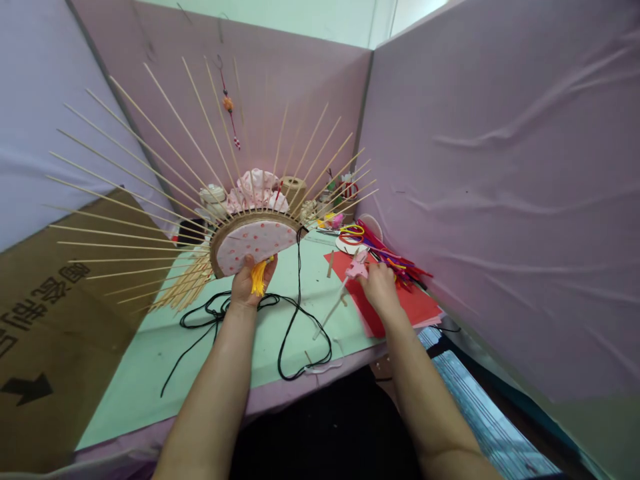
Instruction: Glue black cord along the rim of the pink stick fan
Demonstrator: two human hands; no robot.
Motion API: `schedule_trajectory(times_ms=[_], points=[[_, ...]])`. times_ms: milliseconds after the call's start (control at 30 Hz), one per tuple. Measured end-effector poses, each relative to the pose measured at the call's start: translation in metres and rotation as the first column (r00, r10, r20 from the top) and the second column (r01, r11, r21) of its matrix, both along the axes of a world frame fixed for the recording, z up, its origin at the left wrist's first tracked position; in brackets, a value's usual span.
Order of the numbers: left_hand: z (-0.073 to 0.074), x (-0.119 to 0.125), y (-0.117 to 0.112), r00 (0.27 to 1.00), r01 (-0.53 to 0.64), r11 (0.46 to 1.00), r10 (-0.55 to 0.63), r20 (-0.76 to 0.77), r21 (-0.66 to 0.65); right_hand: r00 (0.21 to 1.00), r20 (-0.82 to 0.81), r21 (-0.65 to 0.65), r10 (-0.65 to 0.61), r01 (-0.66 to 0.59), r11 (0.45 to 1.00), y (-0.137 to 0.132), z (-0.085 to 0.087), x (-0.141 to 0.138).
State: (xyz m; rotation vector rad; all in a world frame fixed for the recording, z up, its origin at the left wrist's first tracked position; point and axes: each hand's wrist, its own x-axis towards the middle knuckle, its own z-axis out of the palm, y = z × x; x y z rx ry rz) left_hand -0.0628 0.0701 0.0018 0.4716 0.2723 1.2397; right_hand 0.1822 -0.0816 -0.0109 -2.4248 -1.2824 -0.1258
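My left hand (242,288) is closed on the lower edge of a half-round fan-shaped craft piece (257,241). Its face is pale cloth with red dots, bordered by a brown rim, and many thin bamboo sticks (165,110) spread out from it. A yellow tassel (258,279) hangs at that hand's fingers. Black cord (299,293) runs down from the piece's right end and loops over the table. Over red sheets (420,303), my right hand (381,285) has its fingers closed at a small pink object (357,265). A thin pale stick (331,311) extends from that object toward me.
Scissors with yellow and orange handles (352,233) lie by a bundle of red and purple fuzzy stems (393,257). Behind the fan are a twine roll (294,190) and ruffled pink cloth (257,183). A cardboard sheet (75,320) stands left; a draped partition (490,167) rises right.
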Motion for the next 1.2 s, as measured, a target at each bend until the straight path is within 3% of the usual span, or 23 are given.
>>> schedule_trajectory(times_ms=[100,167,267,333,400,467,567,633,700,867,1067,1200], points=[[-0.001,0.0,0.0,1.0,-0.01,1.0,0.01,0.002,0.015,0.997,0.062,0.231,-0.048,0.032,0.973,-0.011,0.011,-0.002],[-0.001,0.0,0.0,1.0,-0.006,1.0,0.006,0.003,0.023,0.998,0.022,0.403,-0.054,0.04,0.914,-0.016,0.014,-0.003],[0.001,0.0,-0.001,1.0,-0.005,1.0,0.005,0.011,0.001,0.989,-0.148,0.597,0.024,0.07,0.8,-0.019,0.014,-0.003],[0.002,0.0,-0.001,1.0,-0.009,1.0,0.01,0.014,-0.022,0.937,-0.324,0.661,0.129,0.126,0.74,-0.022,0.014,-0.005],[0.003,0.0,-0.002,1.0,-0.011,0.999,0.012,0.016,-0.034,0.814,-0.512,0.689,0.275,0.198,0.697,-0.025,0.017,-0.009],[0.004,0.0,-0.003,1.0,-0.012,0.999,0.013,0.023,-0.034,0.611,-0.655,0.711,0.445,0.296,0.638,-0.028,0.023,-0.018],[0.004,0.001,-0.004,0.999,-0.004,1.0,0.005,0.036,-0.027,0.325,-0.718,0.69,0.615,0.448,0.569,-0.031,0.035,-0.039],[0.004,0.001,-0.005,0.999,0.001,0.999,0.001,0.042,-0.035,0.245,-0.714,0.68,0.656,0.462,0.569,-0.033,0.041,-0.056],[0.004,0.002,-0.006,0.999,0.01,0.999,-0.007,0.053,-0.044,0.254,-0.693,0.712,0.675,0.388,0.585,-0.037,0.045,-0.072],[0.002,0.004,-0.012,0.995,0.073,0.996,-0.069,0.079,-0.056,0.402,-0.624,0.769,0.67,0.163,0.618,-0.046,0.049,-0.095],[-0.001,0.007,-0.017,0.994,0.101,0.992,-0.097,0.046,-0.079,0.485,-0.652,0.713,0.583,0.131,0.689,-0.051,0.054,-0.1],[-0.002,0.007,-0.018,0.995,0.097,0.992,-0.097,0.01,-0.085,0.494,-0.671,0.682,0.553,0.119,0.722,-0.052,0.051,-0.1]])
